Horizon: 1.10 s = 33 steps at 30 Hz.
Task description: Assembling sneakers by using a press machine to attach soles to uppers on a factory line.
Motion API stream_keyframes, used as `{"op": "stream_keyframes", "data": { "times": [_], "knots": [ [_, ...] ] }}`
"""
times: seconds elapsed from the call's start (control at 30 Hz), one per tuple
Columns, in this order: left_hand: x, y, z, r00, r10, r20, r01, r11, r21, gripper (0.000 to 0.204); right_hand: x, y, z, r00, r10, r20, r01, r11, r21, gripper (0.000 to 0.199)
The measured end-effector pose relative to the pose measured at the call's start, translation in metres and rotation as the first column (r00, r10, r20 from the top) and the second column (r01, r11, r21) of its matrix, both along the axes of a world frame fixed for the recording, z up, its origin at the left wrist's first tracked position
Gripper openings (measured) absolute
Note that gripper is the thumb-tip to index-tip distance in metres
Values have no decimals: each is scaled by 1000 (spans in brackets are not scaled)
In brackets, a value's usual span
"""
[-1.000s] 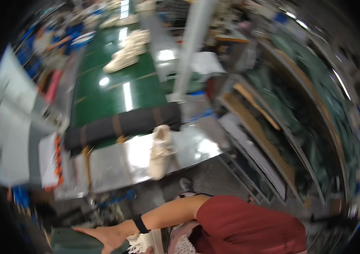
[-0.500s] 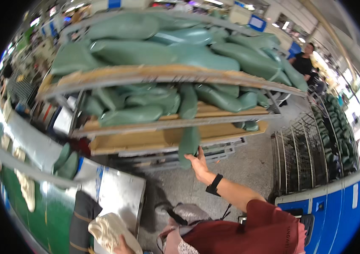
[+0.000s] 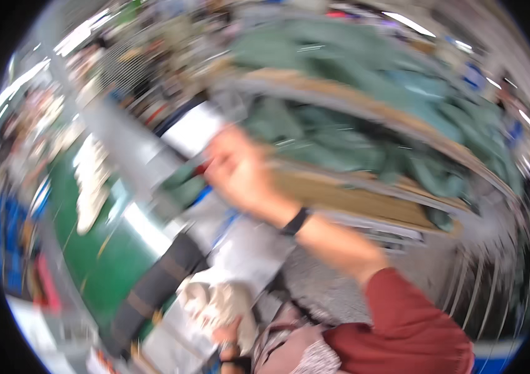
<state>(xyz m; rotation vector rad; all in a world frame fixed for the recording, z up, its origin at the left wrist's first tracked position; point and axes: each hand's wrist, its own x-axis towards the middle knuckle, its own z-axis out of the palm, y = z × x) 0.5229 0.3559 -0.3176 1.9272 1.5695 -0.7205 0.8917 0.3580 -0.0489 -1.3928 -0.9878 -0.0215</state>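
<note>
Low in the picture, my left hand (image 3: pixel 227 332) is closed on a cream shoe (image 3: pixel 230 305) at the edge of a metal-topped table (image 3: pixel 249 240). Another rounded cream shape lies against that shoe, and blur hides whether it is a second one. My right arm reaches forward and left. My right hand (image 3: pixel 233 165) hangs above and beside green shoe lasts (image 3: pixel 184 186) at the table's far end. Its fingers look bent, but motion smears them, and I cannot make out anything in them.
A rack (image 3: pixel 364 106) piled with green lasts stands ahead to the right; its lower board (image 3: pixel 333 196) is brown. On the left, a green conveyor belt (image 3: pixel 106 249) carries cream shoes (image 3: pixel 90 187). A dark roll (image 3: pixel 159 283) lies beside it. Wire racks (image 3: pixel 471 287) stand at right.
My right hand has swung left from the rack, where it held a green last, toward the lasts on the table. The view has turned left. My left hand stays with the cream shoe.
</note>
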Motion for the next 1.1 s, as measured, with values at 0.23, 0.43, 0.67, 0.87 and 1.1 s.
{"op": "stream_keyframes", "data": {
  "times": [0.23,0.43,0.67,0.87,1.1],
  "knots": [
    [-51,20,73,917,97,388,-180,967,183,112,16,150,124,969,-115,216,88,987,133,98],
    [-94,71,90,817,-74,572,-125,946,300,95,-39,236,190,972,165,168,-188,974,127,25],
    [-68,76,55,856,-155,494,46,973,226,101,-36,266,164,982,31,187,-104,913,395,28],
    [-58,108,82,855,-357,376,320,934,158,98,-50,261,163,989,-38,143,-18,928,372,32],
    [-54,137,91,840,-444,312,477,879,-33,69,-60,262,167,990,-90,112,45,934,355,32]
  ]
}}
